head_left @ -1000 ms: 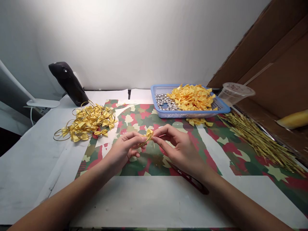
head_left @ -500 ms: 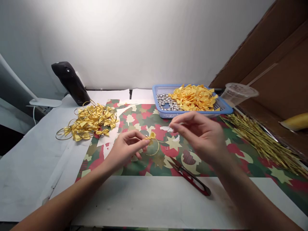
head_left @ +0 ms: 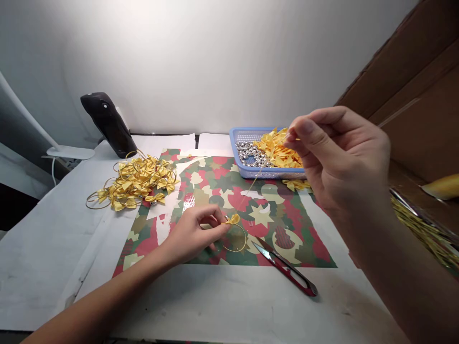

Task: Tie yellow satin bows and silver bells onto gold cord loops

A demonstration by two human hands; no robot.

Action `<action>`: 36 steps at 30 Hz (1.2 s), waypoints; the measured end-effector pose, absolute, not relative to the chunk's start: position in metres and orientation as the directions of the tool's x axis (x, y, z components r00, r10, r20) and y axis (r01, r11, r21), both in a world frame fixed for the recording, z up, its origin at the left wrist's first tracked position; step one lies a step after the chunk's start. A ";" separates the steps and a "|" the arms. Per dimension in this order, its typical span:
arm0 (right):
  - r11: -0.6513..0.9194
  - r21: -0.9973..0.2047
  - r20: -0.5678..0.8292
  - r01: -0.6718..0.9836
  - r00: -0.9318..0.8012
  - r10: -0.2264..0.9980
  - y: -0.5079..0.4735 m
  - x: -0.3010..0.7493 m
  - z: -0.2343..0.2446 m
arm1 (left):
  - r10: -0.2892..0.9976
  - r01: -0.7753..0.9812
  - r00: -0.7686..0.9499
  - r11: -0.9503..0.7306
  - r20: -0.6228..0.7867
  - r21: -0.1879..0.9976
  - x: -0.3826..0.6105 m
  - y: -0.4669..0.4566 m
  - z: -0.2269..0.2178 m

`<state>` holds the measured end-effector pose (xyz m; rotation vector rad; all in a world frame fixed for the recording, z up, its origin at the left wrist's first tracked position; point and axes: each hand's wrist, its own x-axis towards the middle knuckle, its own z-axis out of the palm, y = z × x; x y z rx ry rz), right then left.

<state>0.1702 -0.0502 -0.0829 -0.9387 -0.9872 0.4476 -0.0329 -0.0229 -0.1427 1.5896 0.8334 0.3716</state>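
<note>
My left hand (head_left: 201, 231) is closed, thumb and finger pinching a small yellow ribbon bow (head_left: 234, 219). A thin gold ring (head_left: 245, 236) hangs below the bow, and a bit of silver shows beside it at my fingertips. From the bow a fine thread (head_left: 255, 179) runs up and to the right, looking taut. My right hand (head_left: 344, 157) is raised high with its fingertips pinched on the far end of that thread; whether a needle is also between them I cannot tell. Thread snips (head_left: 287, 267) with a red and black handle lie below, blades pointing up-left.
At left is a pile of finished-looking bows on rings (head_left: 139, 184), near a black bottle-like object (head_left: 107, 124) and a lamp base (head_left: 75, 153). A blue basket (head_left: 247, 173) holds silver bells (head_left: 249, 154) and yellow bows (head_left: 278, 148). Gold strands (head_left: 423, 234) lie at right.
My right hand has moved up and to the right, drawing the thread out long. My left hand and the bow have shifted slightly right and down in view.
</note>
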 end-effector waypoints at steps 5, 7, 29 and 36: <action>0.564 -0.822 0.512 0.071 0.524 0.681 -0.048 0.168 -0.074 | 0.694 0.298 0.684 0.018 -0.227 0.954 -0.033 -0.023 -0.142; 0.577 -0.813 0.524 0.079 0.532 0.665 -0.049 0.169 -0.072 | 0.696 0.297 0.681 0.022 -0.228 0.955 -0.033 -0.023 -0.142; 0.475 -0.879 0.454 0.038 0.367 0.812 -0.057 0.180 -0.076 | 0.716 0.364 0.658 -0.033 -0.232 0.931 -0.033 -0.020 -0.147; 0.023 -0.964 -0.124 0.265 -0.524 0.843 -0.075 0.230 -0.110 | 0.738 0.354 0.673 -0.381 0.050 0.854 -0.034 -0.020 -0.151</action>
